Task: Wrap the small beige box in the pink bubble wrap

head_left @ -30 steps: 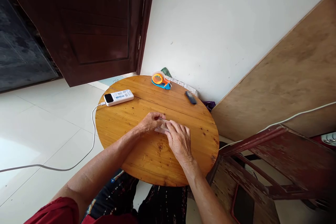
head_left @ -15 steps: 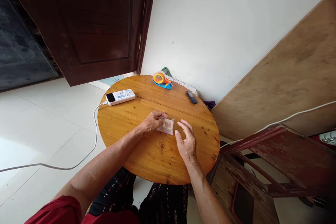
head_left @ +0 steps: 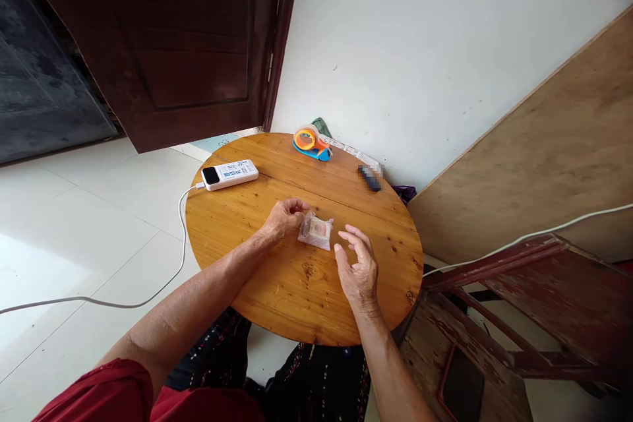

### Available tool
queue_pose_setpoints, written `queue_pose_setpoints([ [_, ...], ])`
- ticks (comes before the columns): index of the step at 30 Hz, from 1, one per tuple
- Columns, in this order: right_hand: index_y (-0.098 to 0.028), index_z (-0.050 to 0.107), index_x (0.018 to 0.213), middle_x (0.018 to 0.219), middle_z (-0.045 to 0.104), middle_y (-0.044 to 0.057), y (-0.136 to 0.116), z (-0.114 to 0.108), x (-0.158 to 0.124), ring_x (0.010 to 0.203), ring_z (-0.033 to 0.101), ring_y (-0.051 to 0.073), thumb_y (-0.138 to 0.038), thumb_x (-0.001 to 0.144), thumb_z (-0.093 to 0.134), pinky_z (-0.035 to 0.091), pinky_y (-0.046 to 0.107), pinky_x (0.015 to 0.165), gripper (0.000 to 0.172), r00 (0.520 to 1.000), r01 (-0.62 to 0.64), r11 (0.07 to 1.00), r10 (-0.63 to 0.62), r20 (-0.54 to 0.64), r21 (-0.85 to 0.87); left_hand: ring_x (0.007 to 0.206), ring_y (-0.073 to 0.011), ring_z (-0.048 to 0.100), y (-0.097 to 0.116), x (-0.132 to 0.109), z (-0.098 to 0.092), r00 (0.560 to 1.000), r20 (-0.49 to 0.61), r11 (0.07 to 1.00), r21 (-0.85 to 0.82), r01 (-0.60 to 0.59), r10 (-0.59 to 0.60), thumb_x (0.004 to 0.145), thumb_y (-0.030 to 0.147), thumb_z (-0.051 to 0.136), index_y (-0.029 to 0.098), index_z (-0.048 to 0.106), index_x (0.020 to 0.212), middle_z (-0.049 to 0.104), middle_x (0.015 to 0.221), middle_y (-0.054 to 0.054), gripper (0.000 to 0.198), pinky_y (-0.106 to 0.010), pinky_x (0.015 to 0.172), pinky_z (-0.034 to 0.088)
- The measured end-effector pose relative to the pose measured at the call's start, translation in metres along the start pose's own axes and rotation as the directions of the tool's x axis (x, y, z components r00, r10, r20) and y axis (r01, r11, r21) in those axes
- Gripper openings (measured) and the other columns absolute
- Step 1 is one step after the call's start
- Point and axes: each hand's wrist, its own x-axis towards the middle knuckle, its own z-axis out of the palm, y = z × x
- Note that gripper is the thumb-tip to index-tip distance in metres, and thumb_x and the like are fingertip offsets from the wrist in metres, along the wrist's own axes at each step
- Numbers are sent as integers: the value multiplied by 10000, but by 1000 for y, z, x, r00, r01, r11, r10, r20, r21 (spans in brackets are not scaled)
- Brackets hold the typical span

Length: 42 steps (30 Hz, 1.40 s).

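Centrally on the round wooden table [head_left: 277, 290] lies a small clear plastic packet [head_left: 316, 231] with something pinkish inside; what it holds is too small to tell. The left hand [head_left: 281, 219] rests on the tabletop at the packet's left edge, its fingers curled in and pinched together on that edge. The right hand [head_left: 359, 267] hangs just beside the packet's right side, palm turned inward, fingers loosely spread and holding nothing; it does not touch the packet.

Farther back on the left part of the table a white power bank [head_left: 230, 174] lies flat, and a white cable [head_left: 163, 283] runs from its end down over the table's edge and across the pale floor tiles. An orange and blue tape dispenser [head_left: 310, 142] sits at the far rim near the white wall, and a small dark object [head_left: 370, 178], blurred, lies to its right. A plywood board [head_left: 534, 145] leans against the wall on the right, with a worn red wooden frame [head_left: 534, 303] in front of it. A dark brown door [head_left: 173, 46] stands behind the table.
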Motion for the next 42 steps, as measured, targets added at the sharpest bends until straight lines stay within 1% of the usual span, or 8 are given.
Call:
queue_pose_setpoints([
  [4,-220,610,1132,1260,619,133,-5,-1,0,1179,589,273,-258,890,574,529,479,946,247,999,24,1000,-24,36,-1,591,-86,526,0,-2,-1,1000,19,1000,10,11,-11,668,78,583,123,668,828,600,643,31,187,-184,580,433],
  [9,-241,623,1131,1254,626,125,-15,-7,19,1184,591,275,-253,895,584,474,492,1026,239,979,169,984,-161,129,-57,737,-129,605,0,-5,-3,998,64,996,86,-25,20,704,153,646,117,683,934,680,832,-29,236,-243,724,505],
  [13,-242,660,1060,1306,611,121,-16,-13,45,1195,585,310,-266,840,646,473,510,998,222,911,245,967,-207,356,-66,902,-178,634,-1,-7,-4,996,87,983,176,-46,31,696,154,667,129,674,1054,678,1059,-79,359,-318,856,522],
  [17,-239,679,953,1282,636,100,-13,-14,61,1165,606,307,-247,828,654,477,505,957,128,852,268,963,-215,476,-44,916,-197,648,-2,-9,-4,985,174,983,176,-43,12,695,149,667,130,632,1145,680,1019,-79,451,-353,868,536],
  [20,-234,693,912,1236,667,96,-11,-11,61,1094,641,280,-230,857,637,486,465,917,79,865,290,957,-254,433,-17,896,-203,660,-1,-10,-3,977,212,987,156,-28,-6,713,148,655,110,609,1166,686,938,-72,457,-367,861,544],
  [25,-215,717,895,1168,710,100,-11,-5,55,1017,665,260,-203,893,627,485,429,870,91,886,364,931,-341,313,-15,901,-195,661,-2,-11,-3,980,198,989,146,-34,5,720,139,650,112,617,1141,683,1009,-93,424,-359,857,547],
  [35,-211,721,893,1152,731,78,-20,-14,53,1117,626,273,-133,901,607,431,436,895,139,824,505,850,-421,380,-152,863,-165,636,-1,-11,-1,982,190,969,240,-58,11,707,142,676,105,611,1171,673,1041,-87,470,-306,797,536],
  [42,-220,669,861,1128,744,32,-22,-10,53,1111,622,243,-133,930,571,415,402,905,148,810,533,829,-444,383,-167,860,-164,634,1,-12,1,984,177,966,255,-50,4,712,133,673,82,589,1194,663,1066,-111,491,-309,794,543],
])
